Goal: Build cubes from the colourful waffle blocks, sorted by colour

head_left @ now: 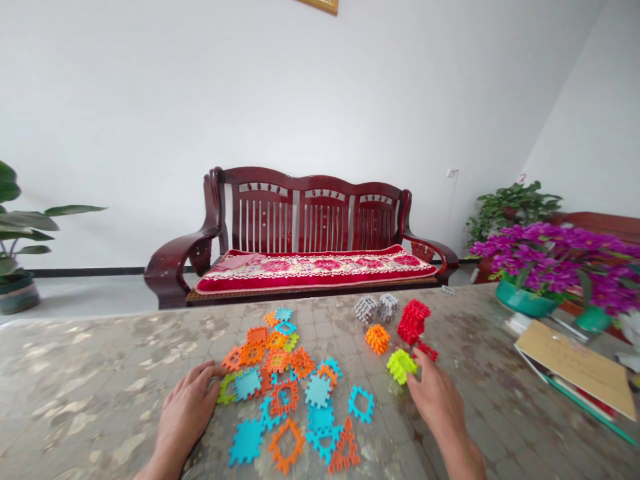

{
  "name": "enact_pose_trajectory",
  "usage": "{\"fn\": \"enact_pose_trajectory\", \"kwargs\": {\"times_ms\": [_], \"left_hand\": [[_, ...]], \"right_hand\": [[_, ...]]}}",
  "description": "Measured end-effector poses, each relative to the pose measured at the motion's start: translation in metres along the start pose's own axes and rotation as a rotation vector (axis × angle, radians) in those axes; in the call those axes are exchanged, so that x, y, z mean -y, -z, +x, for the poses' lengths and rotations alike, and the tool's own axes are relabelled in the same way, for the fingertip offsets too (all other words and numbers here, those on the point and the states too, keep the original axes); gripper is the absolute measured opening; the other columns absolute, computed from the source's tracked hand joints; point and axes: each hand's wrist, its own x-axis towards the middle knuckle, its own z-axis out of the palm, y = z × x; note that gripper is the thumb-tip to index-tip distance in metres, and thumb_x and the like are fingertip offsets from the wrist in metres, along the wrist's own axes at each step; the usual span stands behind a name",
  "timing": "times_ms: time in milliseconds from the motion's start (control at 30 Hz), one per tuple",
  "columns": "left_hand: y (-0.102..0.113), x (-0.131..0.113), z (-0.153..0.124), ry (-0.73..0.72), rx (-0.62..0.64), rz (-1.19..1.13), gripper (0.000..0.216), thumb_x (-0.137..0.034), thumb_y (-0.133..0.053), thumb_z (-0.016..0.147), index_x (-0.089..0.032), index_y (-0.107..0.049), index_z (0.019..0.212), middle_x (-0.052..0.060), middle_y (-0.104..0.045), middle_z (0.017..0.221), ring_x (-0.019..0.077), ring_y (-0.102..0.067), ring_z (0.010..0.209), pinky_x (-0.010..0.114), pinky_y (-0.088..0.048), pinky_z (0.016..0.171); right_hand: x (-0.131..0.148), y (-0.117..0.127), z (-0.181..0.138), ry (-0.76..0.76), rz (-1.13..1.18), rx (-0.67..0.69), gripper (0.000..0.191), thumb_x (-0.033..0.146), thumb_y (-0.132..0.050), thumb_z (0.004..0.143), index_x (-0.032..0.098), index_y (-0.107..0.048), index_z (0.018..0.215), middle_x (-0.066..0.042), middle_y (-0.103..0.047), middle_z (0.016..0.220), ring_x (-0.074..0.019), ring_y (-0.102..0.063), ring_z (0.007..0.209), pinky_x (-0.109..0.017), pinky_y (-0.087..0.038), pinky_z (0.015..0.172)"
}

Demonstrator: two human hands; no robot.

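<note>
My left hand (190, 407) lies on the table with its fingers stretched out, the fingertips beside a green notched tile (229, 389) at the left edge of a spread of interlocking plastic tiles. Light blue tiles (247, 382), orange tiles (277, 361) and an orange triangle piece (345, 448) are among them. On the right, my right hand (437, 393) has its thumb and forefinger apart. The thumb is by a lime-green stack of pieces (401, 366); the forefinger reaches a small red piece (428, 351), and I cannot tell whether it touches it.
Beyond my right hand stand a red stack (413, 321), an orange stack (377, 339) and two grey stacks (367, 309). Farther right are an envelope (577, 367) on papers and purple flowers in a teal pot (527, 300). A wooden bench (320, 183) stands behind the table (100, 400).
</note>
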Motion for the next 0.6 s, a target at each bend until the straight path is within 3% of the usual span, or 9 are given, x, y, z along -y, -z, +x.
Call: {"fn": "enact_pose_trajectory", "kwargs": {"times_ms": [167, 267, 500, 600], "left_hand": [[0.001, -0.001, -0.001, -0.010, -0.013, -0.017, 0.034, -0.032, -0.041, 0.089, -0.032, -0.071, 0.104, 0.001, -0.065, 0.131, 0.0226, -0.060, 0.119, 0.038, -0.044, 0.105], [0.004, -0.004, -0.002, -0.012, -0.018, -0.021, 0.033, -0.031, -0.040, 0.090, -0.032, -0.071, 0.102, 0.000, -0.065, 0.130, 0.0214, -0.060, 0.119, 0.036, -0.044, 0.104], [0.011, -0.013, -0.005, 0.028, 0.014, -0.051, 0.034, -0.030, -0.038, 0.090, -0.031, -0.071, 0.100, 0.001, -0.064, 0.132, 0.0218, -0.058, 0.122, 0.038, -0.043, 0.103], [0.014, -0.018, -0.006, 0.045, 0.010, -0.084, 0.036, -0.034, -0.036, 0.093, -0.030, -0.071, 0.100, 0.002, -0.064, 0.130, 0.0219, -0.058, 0.122, 0.039, -0.042, 0.104]], "right_hand": [[0.003, 0.000, -0.002, 0.053, 0.094, -0.098, 0.047, 0.031, -0.045, 0.088, 0.020, -0.057, 0.133, -0.011, -0.067, 0.126, -0.0263, -0.064, 0.112, -0.037, -0.047, 0.093], [0.020, -0.004, -0.006, 0.146, 0.215, -0.128, 0.043, 0.030, -0.042, 0.089, 0.021, -0.061, 0.127, -0.009, -0.067, 0.126, -0.0252, -0.062, 0.113, -0.037, -0.046, 0.097], [0.099, -0.017, -0.010, 0.493, 0.332, 0.157, 0.039, 0.020, -0.049, 0.085, 0.023, -0.067, 0.119, -0.006, -0.068, 0.122, -0.0212, -0.060, 0.116, -0.031, -0.043, 0.102], [0.136, -0.018, 0.000, 0.621, 0.350, 0.214, 0.039, 0.016, -0.049, 0.085, 0.022, -0.067, 0.119, -0.005, -0.067, 0.124, -0.0191, -0.058, 0.118, -0.027, -0.041, 0.104]]}}
